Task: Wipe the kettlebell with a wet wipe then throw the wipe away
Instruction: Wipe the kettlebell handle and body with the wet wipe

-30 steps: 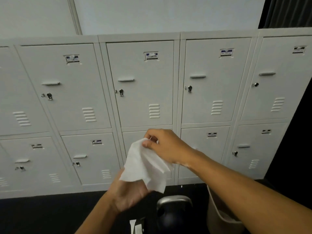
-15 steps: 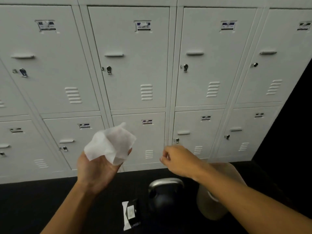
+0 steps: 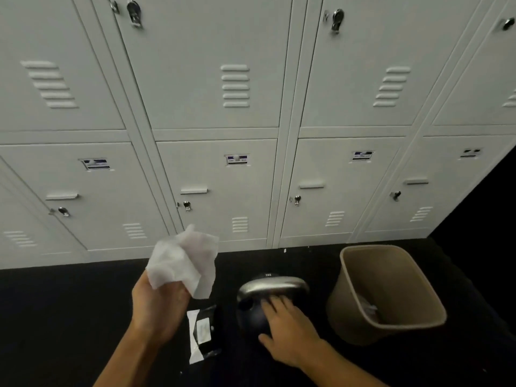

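Note:
A dark kettlebell (image 3: 252, 311) with a steel handle (image 3: 275, 286) stands on the black floor at bottom centre. My right hand (image 3: 287, 331) lies on its body, fingers spread and reaching up under the handle, not closed around it. To the left and higher, my left hand (image 3: 156, 305) holds a crumpled white wet wipe (image 3: 184, 261) in the air. A black wet-wipe pack (image 3: 203, 333) with a white label lies on the floor between my two hands, just left of the kettlebell.
A beige waste bin (image 3: 351, 275) stands right of the kettlebell, tilted, with some scraps inside. A wall of grey lockers (image 3: 217, 177) runs across the back, close behind. The floor is dark carpet.
The view has tipped down toward the floor. My right hand dropped from mid-air onto the kettlebell. My left hand still holds the wipe up on the left.

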`<state>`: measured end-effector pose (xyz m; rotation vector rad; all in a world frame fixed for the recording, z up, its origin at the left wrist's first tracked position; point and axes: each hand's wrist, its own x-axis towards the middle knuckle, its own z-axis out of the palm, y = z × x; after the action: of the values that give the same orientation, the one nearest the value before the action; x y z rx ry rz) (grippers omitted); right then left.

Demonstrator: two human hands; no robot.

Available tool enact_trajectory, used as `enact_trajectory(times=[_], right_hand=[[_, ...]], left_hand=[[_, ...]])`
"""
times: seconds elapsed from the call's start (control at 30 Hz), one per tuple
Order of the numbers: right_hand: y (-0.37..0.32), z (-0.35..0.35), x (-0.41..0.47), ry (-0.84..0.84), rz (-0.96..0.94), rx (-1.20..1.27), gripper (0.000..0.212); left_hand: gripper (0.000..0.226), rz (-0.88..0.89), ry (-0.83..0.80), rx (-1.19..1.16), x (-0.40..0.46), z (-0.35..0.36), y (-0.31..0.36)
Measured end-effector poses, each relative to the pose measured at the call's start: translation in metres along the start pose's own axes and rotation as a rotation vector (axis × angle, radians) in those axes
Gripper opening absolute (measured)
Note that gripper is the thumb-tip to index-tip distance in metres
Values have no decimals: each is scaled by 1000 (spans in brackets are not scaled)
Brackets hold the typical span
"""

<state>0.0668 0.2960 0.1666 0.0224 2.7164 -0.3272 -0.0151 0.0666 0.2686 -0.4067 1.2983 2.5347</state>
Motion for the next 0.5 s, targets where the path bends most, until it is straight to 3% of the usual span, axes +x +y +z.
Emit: enact_trajectory(times=[0.1,0.23,0.37,0.5], right_hand=[[7,20,24,27,-27,-37,90],[14,38,49,30,-28,-70,87],[18,45,65,17,-33,-92,82],[23,50,73,43,-57,-70,85]], left_hand=[[36,51,48,274,15,-7,-33],[33,15,-55,385,32,-24,-71],[32,-160,-126,639,52,-30,-115],[32,-114,-246,904,55,-22,-143]])
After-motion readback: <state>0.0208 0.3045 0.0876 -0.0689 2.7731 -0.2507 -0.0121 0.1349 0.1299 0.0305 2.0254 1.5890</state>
